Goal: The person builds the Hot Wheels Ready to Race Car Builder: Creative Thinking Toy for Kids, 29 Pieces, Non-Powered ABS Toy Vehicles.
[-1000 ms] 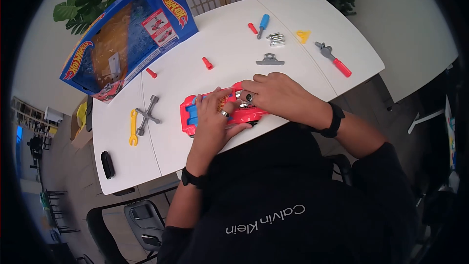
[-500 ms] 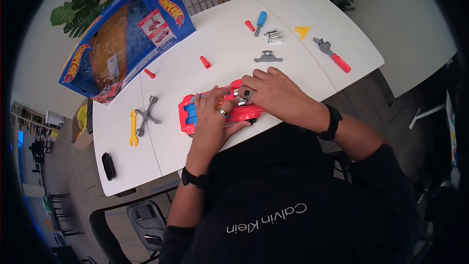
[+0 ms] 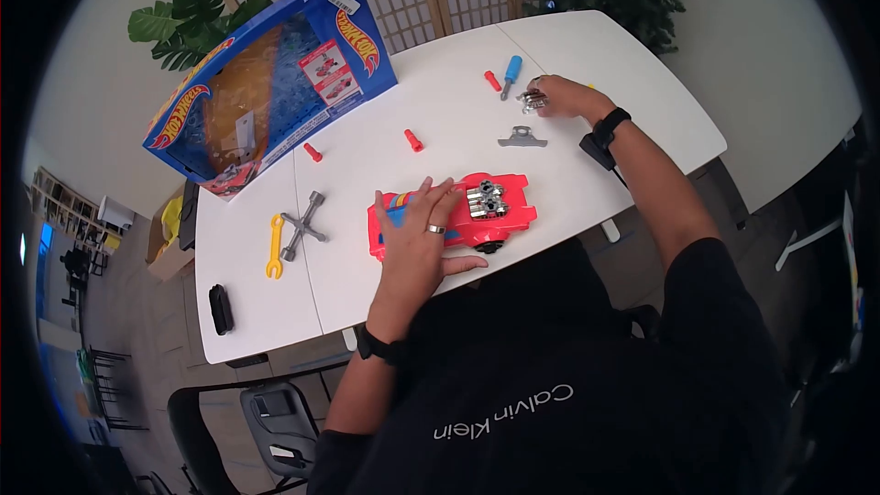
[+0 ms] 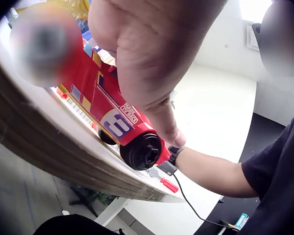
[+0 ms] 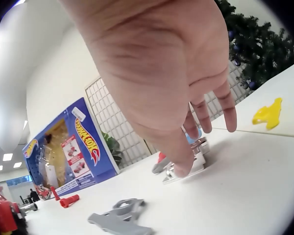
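Observation:
A red toy car [image 3: 521, 218] stands near the table's front edge, with a chrome engine [image 3: 488, 199] on its top. My left hand [image 3: 414, 243] rests across the car's body, fingers spread and thumb along the near side. In the left wrist view the car's black wheel [image 4: 142, 152] shows below that thumb. At the back right, my right hand [image 3: 570, 99] pinches a chrome pipe piece [image 3: 532, 102] between thumb and fingers. The right wrist view has this chrome piece [image 5: 200, 159] low at the tabletop, partly hidden by the thumb. A grey bracket-like part [image 3: 522, 137] lies closer to me.
A blue toy box [image 3: 374, 82] stands at the back left. Red bolts [image 3: 414, 140], a blue screwdriver [image 3: 511, 76], a yellow part [image 5: 269, 115], a grey cross wrench [image 3: 303, 225], a yellow wrench [image 3: 275, 246] and a black case [image 3: 221, 310] lie around the table.
My right hand has left the engine on the car and moved to the back right, onto the chrome pipe piece. My left hand stays on the car, its fingers now flatter.

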`<state>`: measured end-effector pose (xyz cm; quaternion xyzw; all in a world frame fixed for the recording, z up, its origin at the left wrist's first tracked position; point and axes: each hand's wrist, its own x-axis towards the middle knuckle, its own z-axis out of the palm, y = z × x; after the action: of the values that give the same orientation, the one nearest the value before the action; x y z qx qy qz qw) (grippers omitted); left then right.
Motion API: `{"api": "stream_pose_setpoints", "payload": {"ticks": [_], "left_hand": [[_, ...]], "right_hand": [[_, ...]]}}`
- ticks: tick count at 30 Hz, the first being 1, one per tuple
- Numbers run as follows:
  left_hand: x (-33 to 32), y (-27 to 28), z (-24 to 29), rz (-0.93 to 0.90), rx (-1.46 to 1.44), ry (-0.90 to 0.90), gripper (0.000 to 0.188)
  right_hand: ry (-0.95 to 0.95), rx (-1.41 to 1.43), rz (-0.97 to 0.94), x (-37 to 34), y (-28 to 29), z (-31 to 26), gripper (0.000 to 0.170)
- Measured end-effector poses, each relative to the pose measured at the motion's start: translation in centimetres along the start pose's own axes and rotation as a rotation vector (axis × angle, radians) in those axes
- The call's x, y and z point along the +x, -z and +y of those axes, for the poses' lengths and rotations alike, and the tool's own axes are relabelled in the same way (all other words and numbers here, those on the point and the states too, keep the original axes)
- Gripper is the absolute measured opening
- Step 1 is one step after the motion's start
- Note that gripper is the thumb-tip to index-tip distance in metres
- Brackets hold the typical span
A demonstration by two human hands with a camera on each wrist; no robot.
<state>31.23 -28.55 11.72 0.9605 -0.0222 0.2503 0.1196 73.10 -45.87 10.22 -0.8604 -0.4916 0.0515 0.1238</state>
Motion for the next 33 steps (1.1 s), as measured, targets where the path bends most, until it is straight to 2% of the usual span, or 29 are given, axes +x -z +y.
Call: {"api": "stream_pose_setpoints", "payload": {"ticks": [1, 2, 4, 5, 7, 8, 9, 11, 12, 13, 15, 17, 20, 23, 33], "left_hand": [[-0.1, 0.8, 0.0, 0.022, 0.008, 0.009, 0.096], [-0.4, 1.4, -0.5, 0.021, 0.006, 0.015, 0.096], [-1.5, 2.9, -2.2, 0.045, 0.013, 0.126, 0.084], [-2.2, 3.8, -3.2, 0.022, 0.018, 0.175, 0.075], [-3.4, 4.3, -5.5, 0.039, -0.112, 0.267, 0.078], [-4.0, 4.6, -6.4, 0.004, -0.122, 0.288, 0.089], [-4.5, 4.7, -6.8, 0.006, -0.109, 0.314, 0.089], [-5.0, 4.4, -7.4, -0.011, -0.23, 0.326, 0.096], [-5.3, 3.8, -8.0, -0.048, -0.259, 0.336, 0.11], [-5.3, 3.5, -8.2, -0.047, -0.256, 0.343, 0.11], [-5.3, 2.7, -8.1, -0.084, -0.522, 0.441, 0.118], [-5.7, 1.5, -8.4, -0.072, -0.561, 0.418, 0.119], [-6.2, -0.1, -8.6, 0.007, -0.773, 0.523, 0.116], [-6.8, -0.9, -8.6, 0.055, -0.868, 0.546, 0.115], [-6.9, -0.6, -8.4, 0.053, -0.793, 0.515, 0.111]], "right_hand": [[-0.043, 0.071, -0.084, 0.2, 0.1, 0.0, 0.056], [-0.041, 0.07, -0.09, -0.1, 0.6, -0.6, 0.056], [-0.058, -0.044, 0.007, -1.2, 1.9, -2.0, 0.052], [-0.053, -0.042, -0.002, -1.9, 2.9, -3.3, 0.052], [0.021, 0.18, 0.187, -3.0, 4.9, -7.2, 0.047], [0.079, 0.223, 0.181, -3.6, 5.3, -9.6, 0.045], [0.136, 0.266, 0.177, -4.4, 5.6, -12.3, 0.045], [0.266, 0.215, 0.116, -6.8, 5.8, -18.2, 0.045], [0.334, 0.177, 0.132, -7.8, 4.9, -20.6, 0.045], [0.399, 0.137, 0.151, -8.6, 4.1, -22.8, 0.046], [0.478, -0.041, 0.153, -9.5, 2.2, -26.3, 0.046], [0.449, -0.032, 0.107, -9.5, 0.7, -28.8, 0.042], [0.326, -0.079, 0.053, -8.9, -1.2, -30.7, 0.046], [0.325, -0.04, 0.055, -8.2, -2.2, -31.3, 0.044], [0.323, -0.072, 0.039, -7.5, -3.9, -31.7, 0.042]]}}
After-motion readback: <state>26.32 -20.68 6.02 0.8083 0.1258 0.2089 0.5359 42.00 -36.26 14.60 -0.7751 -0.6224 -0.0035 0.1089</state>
